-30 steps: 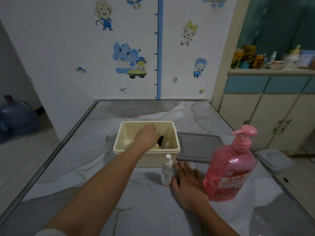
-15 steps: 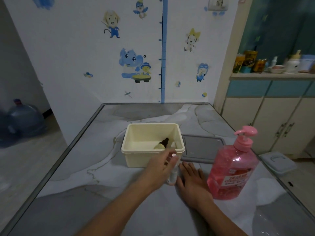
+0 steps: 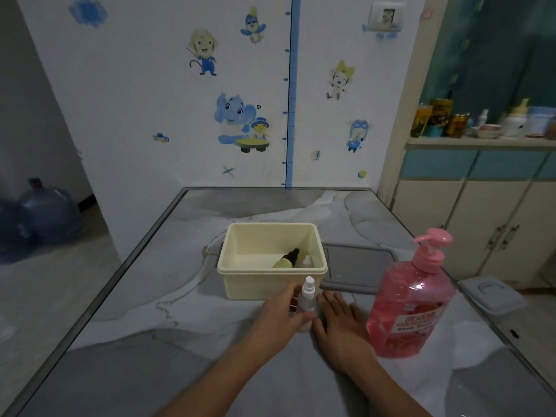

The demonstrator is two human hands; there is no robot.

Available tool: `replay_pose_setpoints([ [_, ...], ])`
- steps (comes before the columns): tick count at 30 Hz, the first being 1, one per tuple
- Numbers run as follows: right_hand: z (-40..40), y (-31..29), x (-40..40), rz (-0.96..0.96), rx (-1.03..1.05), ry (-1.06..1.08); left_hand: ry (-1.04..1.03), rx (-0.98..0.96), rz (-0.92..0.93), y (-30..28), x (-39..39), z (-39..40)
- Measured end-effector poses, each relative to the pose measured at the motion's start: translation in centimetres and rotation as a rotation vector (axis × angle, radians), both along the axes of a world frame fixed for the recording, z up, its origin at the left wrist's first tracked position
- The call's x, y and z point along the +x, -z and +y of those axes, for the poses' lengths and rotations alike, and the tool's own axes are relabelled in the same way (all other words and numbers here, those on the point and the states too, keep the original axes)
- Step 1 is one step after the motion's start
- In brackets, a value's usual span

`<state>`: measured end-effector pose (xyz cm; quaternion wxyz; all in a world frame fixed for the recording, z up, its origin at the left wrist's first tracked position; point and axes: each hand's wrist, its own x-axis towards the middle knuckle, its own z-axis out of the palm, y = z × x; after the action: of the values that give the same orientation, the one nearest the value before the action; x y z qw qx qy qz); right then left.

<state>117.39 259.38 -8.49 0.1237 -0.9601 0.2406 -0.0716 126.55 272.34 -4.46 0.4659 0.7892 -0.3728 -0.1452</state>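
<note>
— Just in front of the cream box [image 3: 255, 284] stands the small spray bottle [image 3: 307, 299], upright on the worktop [image 3: 150, 341], long axis vertical. Who has it?

— The left hand [image 3: 281, 319]: its fingers and thumb curl round the bottle's body, and the nozzle shows above them. The right hand [image 3: 341, 322] lies flat and open on the worktop just beside it, holding nothing.

— And the way into the box?

— Ahead and up over the near rim, I'd judge. A dropper bottle [image 3: 285, 260] lies inside toward the right, so the left part looks freer.
</note>
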Motion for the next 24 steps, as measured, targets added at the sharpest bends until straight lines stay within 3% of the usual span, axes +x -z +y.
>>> replay_pose_setpoints([
  [7,0.0,-0.5,0.1,0.023,0.034,-0.003,-0.109,-0.195,-0.074,-4.7,1.0,0.1],
  [12,0.3,-0.6,0.0,0.016,0.04,-0.006,-0.19,-0.244,-0.248,-8.7,4.5,-0.5],
  [15,0.4,-0.6,0.0,0.012,0.042,-0.001,-0.273,-0.103,-0.28,-9.1,6.7,-1.4],
  [19,0.1,-0.6,0.0,-0.001,0.039,0.007,-0.234,0.265,-0.383,-8.0,9.9,-2.6],
  [24,0.0,-0.5,0.2,-0.006,0.034,0.007,-0.206,0.511,-0.274,-6.4,12.4,-2.8],
])
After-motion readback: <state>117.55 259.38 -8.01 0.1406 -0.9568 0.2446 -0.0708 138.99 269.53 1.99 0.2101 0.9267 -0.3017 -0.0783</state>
